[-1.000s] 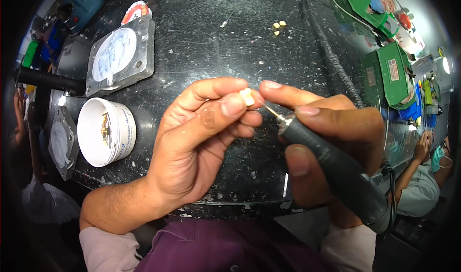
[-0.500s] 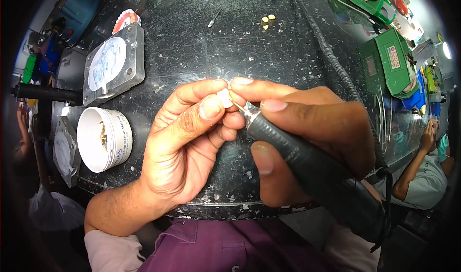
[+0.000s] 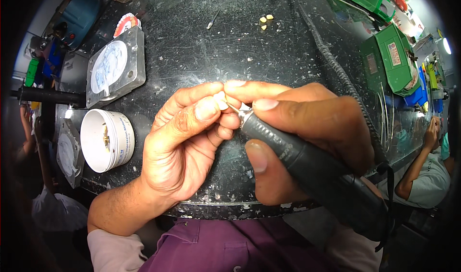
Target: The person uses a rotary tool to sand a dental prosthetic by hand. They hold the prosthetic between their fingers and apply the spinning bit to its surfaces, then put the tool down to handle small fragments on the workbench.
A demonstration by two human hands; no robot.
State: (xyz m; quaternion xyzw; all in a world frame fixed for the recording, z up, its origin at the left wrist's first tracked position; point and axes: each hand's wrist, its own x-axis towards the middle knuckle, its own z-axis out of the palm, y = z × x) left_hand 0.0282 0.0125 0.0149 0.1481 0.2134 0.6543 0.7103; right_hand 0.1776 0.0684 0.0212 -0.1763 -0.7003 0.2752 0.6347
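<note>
A small cream tooth-shaped piece (image 3: 220, 99) is pinched in the left hand (image 3: 185, 142) above the dark round bench (image 3: 230, 46), worked by the black rotary handpiece (image 3: 307, 164) gripped in the right hand (image 3: 307, 128), grinding seemingly underway, three similar cream pieces (image 3: 265, 21) lying untouched beyond.

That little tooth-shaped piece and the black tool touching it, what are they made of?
The tooth-shaped piece, pinched in the left hand, looks like cream acrylic or ceramic: pale, smooth, slightly glossy; which one, I cannot tell. The black tool in the right hand seems matte plastic or rubber with a ribbed grip, ending in a thin shiny metal tip.
</note>
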